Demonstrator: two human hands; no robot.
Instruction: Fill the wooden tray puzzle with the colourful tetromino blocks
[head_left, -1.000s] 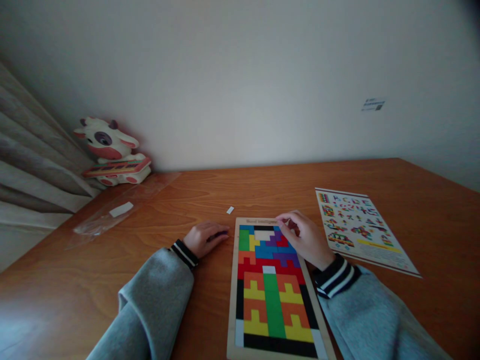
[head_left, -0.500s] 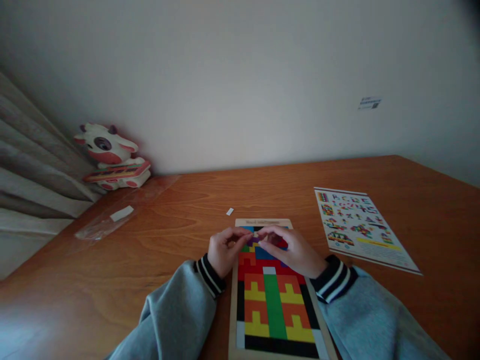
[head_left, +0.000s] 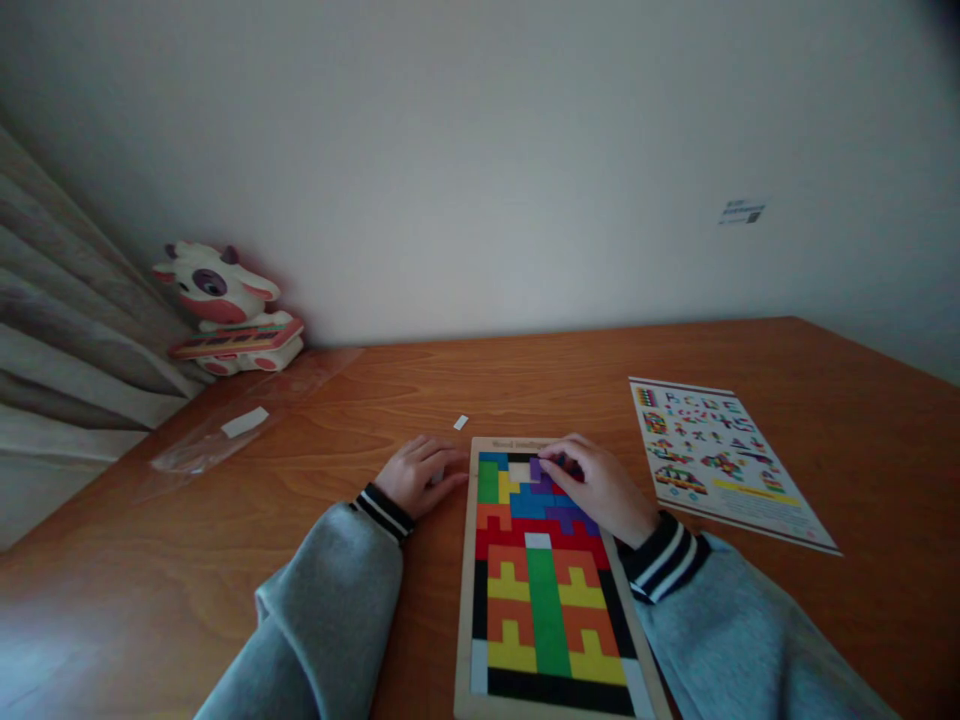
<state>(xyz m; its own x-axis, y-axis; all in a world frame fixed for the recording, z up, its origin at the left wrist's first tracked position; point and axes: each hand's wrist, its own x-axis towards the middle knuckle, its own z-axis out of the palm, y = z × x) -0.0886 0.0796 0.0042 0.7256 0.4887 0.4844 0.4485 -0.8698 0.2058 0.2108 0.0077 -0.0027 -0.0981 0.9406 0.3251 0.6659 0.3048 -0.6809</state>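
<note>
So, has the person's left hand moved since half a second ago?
Yes: the left hand has moved leftward, from over the upper part of the puzzle board to beside its left edge.

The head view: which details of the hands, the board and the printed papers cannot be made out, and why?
All in the head view:
- Puzzle board: pieces near the far right corner, hidden by the right hand; its near right corner, cut off by the bottom edge.
- Left hand: whether it holds anything, hidden by its own fingers.
- Printed sheet: small text, too small.
- Wall label: wording, too small and blurred.
</note>
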